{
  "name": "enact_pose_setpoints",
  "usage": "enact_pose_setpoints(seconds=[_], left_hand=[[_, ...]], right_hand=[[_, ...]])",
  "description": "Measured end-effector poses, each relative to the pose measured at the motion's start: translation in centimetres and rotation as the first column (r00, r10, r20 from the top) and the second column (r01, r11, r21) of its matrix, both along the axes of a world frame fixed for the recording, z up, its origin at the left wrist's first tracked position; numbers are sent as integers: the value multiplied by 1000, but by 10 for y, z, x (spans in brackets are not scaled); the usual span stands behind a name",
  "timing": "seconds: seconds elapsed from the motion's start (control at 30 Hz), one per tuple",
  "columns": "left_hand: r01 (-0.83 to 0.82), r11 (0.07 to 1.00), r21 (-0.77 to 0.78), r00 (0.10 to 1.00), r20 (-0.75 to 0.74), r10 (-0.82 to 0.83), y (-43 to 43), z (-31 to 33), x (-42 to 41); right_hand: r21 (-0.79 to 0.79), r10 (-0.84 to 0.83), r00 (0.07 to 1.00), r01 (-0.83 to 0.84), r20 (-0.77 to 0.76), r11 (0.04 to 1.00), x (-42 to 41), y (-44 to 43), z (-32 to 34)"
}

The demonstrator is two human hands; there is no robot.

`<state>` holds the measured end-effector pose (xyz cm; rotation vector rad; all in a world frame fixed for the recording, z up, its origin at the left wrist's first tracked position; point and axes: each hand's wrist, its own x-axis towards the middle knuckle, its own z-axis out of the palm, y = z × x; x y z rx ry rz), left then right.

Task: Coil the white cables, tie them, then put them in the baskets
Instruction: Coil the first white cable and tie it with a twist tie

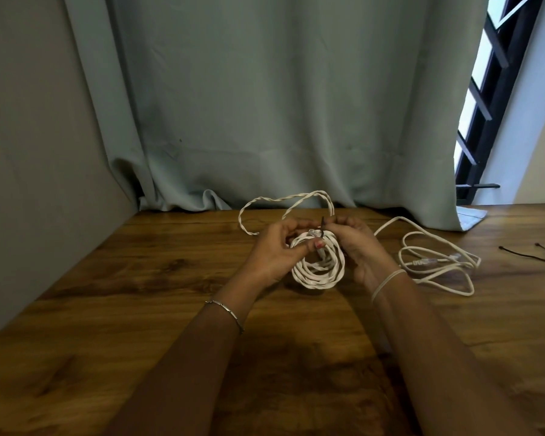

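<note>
A white twisted cable wound into a coil [318,269] stands on edge over the wooden table [139,309], with a loose loop [283,199] of it trailing behind toward the curtain. My left hand [274,250] grips the coil's top left, thumb across the strands. My right hand [356,243] pinches a thin black tie [417,226] at the coil's top. A second white cable [438,262] lies loose and uncoiled on the table to the right. No basket is in view.
Two spare black ties [532,253] lie at the table's right edge. A grey-green curtain [265,105] hangs along the back, its hem resting on the table. A grey wall bounds the left side; a barred window [491,99] shows at top right.
</note>
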<state>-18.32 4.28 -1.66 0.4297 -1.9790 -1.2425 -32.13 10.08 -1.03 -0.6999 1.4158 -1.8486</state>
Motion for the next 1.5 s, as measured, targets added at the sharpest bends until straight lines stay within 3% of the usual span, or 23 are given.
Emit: enact_pose_setpoints(seconds=[0.2, 0.53, 0.63, 0.93, 1.07, 1.17, 1.27, 1.4, 1.43, 1.5], left_hand=[[-27, 1000, -16, 1000, 8, 27, 1, 0, 0], [-125, 991, 44, 991, -41, 127, -9, 0, 0], [-142, 981, 132, 984, -87, 154, -13, -2, 1], [-87, 955, 283, 988, -96, 118, -15, 1, 6], [-100, 949, 298, 986, -97, 135, -16, 2, 7], [-101, 935, 339, 986, -92, 140, -16, 0, 7], [-94, 921, 378, 988, -80, 134, -17, -1, 8], [-77, 924, 375, 993, -56, 106, -16, -2, 8], [-78, 929, 362, 994, -49, 102, -16, -3, 8], [-81, 932, 353, 993, -49, 104, -16, -4, 7]], right_hand=[[62, 100, 991, -106, 84, 992, -1, -1, 1], [59, 175, 963, -166, -207, 984, 4, 4, 2], [88, 178, 946, -160, -271, 983, 3, 5, 2], [42, 238, 929, -236, -284, 971, 6, 6, 1], [55, 176, 872, -170, -456, 984, 15, 7, 2], [-24, 44, 729, -83, -683, 996, 21, 6, 0], [-84, -90, 410, 33, -908, 996, 22, 2, -9], [-162, -173, 37, 198, -984, 967, 21, 0, -14], [-181, -182, -19, 241, -983, 953, 21, -1, -15], [-219, -218, -36, 281, -975, 934, 22, 1, -13]])
